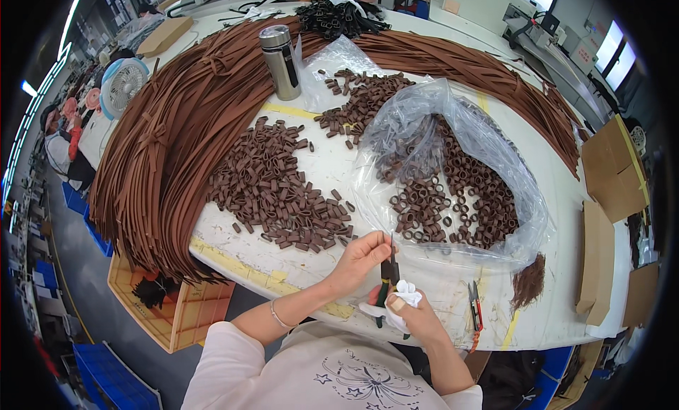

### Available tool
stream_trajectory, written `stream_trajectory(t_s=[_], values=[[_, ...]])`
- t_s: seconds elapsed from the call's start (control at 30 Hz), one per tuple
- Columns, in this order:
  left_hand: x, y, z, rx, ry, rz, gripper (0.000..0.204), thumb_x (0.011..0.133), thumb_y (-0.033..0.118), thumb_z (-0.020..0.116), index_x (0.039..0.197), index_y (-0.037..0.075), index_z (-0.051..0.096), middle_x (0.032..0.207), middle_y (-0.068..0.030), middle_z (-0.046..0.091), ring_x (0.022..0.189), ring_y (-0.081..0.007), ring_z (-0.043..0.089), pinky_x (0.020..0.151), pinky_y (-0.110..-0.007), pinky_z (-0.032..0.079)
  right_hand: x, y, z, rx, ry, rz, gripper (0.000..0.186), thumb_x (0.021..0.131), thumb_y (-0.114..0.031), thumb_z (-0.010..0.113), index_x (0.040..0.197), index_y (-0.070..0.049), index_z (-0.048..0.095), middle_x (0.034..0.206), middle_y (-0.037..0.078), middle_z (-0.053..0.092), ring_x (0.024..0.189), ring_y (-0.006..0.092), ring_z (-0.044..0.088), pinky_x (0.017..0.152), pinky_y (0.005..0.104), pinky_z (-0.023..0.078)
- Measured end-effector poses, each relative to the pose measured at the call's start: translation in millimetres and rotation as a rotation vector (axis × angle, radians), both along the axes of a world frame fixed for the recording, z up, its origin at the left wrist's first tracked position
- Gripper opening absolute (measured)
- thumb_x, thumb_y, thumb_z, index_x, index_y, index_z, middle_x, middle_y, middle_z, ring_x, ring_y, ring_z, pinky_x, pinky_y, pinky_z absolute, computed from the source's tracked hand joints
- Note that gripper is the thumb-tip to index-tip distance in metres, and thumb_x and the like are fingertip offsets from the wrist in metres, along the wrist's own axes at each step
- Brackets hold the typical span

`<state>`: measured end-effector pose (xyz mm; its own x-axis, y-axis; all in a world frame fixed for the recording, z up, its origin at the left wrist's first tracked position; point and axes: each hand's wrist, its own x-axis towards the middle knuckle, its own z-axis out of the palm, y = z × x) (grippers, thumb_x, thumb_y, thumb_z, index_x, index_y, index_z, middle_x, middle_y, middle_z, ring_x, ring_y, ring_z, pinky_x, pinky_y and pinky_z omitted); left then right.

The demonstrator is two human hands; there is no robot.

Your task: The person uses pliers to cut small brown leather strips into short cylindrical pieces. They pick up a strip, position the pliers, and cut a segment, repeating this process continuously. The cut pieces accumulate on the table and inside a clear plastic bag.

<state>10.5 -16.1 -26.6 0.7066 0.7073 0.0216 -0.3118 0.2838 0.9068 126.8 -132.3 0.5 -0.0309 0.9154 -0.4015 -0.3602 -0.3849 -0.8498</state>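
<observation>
My right hand (419, 316), with white cloth or glove material about some of its fingers, grips green-handled long-nose pliers (390, 268). Their dark, slim jaws point away from me. At the jaws, my left hand (361, 260) is closed in a pinch; whatever lies between its fingertips is too small to make out. Just beyond that hand spreads a heap of flattened brown strap loops (272, 187). Round brown loops (488, 205) fill the mouth of a clear plastic bag (527, 244) to the right. Another pile of brown loops (368, 99) lies farther back.
Long brown straps (159, 155) sweep around the left and back of the white table (318, 265). A steel flask (281, 63) stands behind the left heap. Red-handled snips (475, 307) lie right of my hands. An open cardboard box (614, 169) stands at the right edge.
</observation>
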Motion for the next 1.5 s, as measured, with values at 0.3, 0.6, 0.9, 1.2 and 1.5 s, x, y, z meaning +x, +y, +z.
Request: stream_trajectory(t_s=[0.3,0.6,0.9,1.2,1.5], values=[[34,85,50,1.343,0.619,0.300,0.017,0.072,0.008,0.057,0.086,0.000,0.053,0.078,-0.0099,0.055,0.074,-0.0241,0.052,0.069,-0.033,0.041,10,-29,2,0.015,-0.030,0.002,0.016,0.081,-0.013,0.052,0.089,0.000,0.057,0.082,0.003,0.057,0.076,0.0095,0.051,0.068,0.0235,0.041],[-17,101,2,1.477,1.002,0.045,0.012,0.066,0.010,0.060,0.074,0.003,0.055,0.076,-0.0077,0.054,0.079,-0.0239,0.049,0.070,-0.034,0.040,12,-27,15,0.066,-0.223,0.172,0.021,0.077,-0.009,0.053,0.095,0.001,0.055,0.086,0.005,0.055,0.075,0.0085,0.048,0.068,0.0230,0.040],[-20,57,36,-0.009,0.107,-0.121,0.005,0.074,0.001,0.056,0.078,0.001,0.054,0.064,-0.0042,0.055,0.049,-0.0078,0.044,0.048,-0.022,0.036,12,-15,22,0.072,-0.123,0.171,0.026,0.082,-0.017,0.052,0.100,0.000,0.054,0.094,0.005,0.055,0.084,0.0094,0.049,0.073,0.0230,0.040],[-22,33,38,-0.084,-0.156,-0.334,0.031,0.076,0.016,0.062,0.100,-0.002,0.055,0.068,-0.0014,0.051,0.055,-0.0061,0.040,0.048,-0.019,0.033,12,-18,20,-0.082,0.487,0.238,0.038,0.082,-0.021,0.050,0.110,0.002,0.045,0.103,0.015,0.054,0.096,0.0249,0.053,0.083,0.0367,0.043],[-15,16,30,-0.129,-0.244,-0.421,0.032,0.072,0.027,0.066,0.086,0.000,0.056,0.075,-0.0013,0.048,0.066,-0.0072,0.044,0.058,-0.018,0.035,11,-17,22,-0.019,0.468,0.268,0.033,0.082,-0.020,0.049,0.109,-0.001,0.047,0.096,0.014,0.055,0.088,0.0206,0.054,0.076,0.0316,0.044]])
